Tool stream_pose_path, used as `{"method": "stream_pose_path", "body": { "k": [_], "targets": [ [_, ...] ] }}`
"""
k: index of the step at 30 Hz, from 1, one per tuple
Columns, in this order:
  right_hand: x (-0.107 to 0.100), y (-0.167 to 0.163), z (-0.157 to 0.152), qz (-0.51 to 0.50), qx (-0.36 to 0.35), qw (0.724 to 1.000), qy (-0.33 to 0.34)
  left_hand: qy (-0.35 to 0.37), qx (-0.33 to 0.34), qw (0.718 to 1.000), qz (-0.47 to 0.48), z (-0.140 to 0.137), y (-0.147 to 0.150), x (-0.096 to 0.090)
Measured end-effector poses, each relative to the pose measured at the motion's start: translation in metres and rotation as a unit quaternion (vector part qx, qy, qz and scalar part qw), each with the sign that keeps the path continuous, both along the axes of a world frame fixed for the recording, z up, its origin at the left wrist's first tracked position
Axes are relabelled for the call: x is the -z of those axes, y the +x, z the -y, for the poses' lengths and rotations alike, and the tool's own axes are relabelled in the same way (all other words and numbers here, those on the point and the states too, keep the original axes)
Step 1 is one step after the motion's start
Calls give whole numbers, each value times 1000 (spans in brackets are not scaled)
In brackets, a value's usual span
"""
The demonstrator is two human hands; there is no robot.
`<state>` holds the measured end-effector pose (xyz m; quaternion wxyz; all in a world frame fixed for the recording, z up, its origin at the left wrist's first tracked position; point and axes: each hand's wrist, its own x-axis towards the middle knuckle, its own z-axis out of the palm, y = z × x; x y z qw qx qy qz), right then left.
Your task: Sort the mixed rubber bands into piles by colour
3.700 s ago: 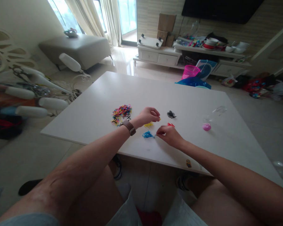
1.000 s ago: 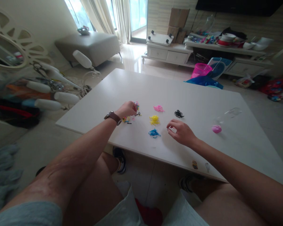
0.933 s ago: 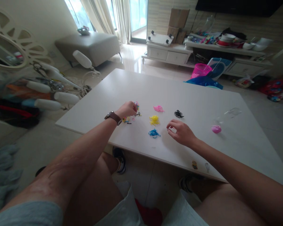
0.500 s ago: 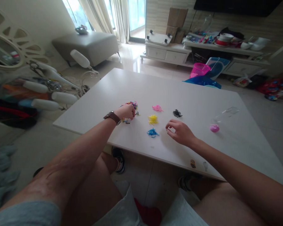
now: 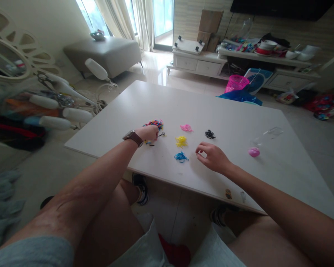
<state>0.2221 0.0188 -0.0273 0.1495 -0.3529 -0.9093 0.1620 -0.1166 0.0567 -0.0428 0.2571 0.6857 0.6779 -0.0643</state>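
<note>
My left hand, with a brown-strapped watch on its wrist, is at the near side of a mixed pile of small coloured rubber bands. Its fingers are curled down and closed, and whatever they pinch is hidden. A few loose bands lie beside it. My right hand hovers or rests over the table, loosely curled with thumb and index slightly apart and nothing visible between them. Nearest to it are separate piles of blue bands, yellow bands, pink bands and black bands.
On the white table, a pink round object and a clear plastic container lie to the right. A small yellow figure sits at the near edge. Lamp arms stand beyond the left edge.
My left hand has dipped slightly and its fingers have curled in closer at the mixed pile. My right hand stays in place, and the view has shifted a little.
</note>
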Motion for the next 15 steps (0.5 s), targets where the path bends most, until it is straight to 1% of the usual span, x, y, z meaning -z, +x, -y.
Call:
{"method": "stream_pose_path", "body": {
  "k": [3,5,7,9,12,15],
  "targets": [
    [0,0,0,1,-1,1000,-3,30,10,999,23,-2,-3,-3],
    [0,0,0,4,-1,1000,-4,25,4,998,51,-2,-6,-8],
    [1,0,0,8,0,1000,-5,3,-13,997,75,0,-10,-14],
    [1,0,0,12,1,1000,-5,-16,-21,997,78,2,-13,-18],
    [2,-1,0,18,5,1000,-6,-51,-12,998,40,6,-17,-21],
    [1,-1,1,24,9,1000,-12,-111,-16,994,5,7,-18,-20]
  ]
}}
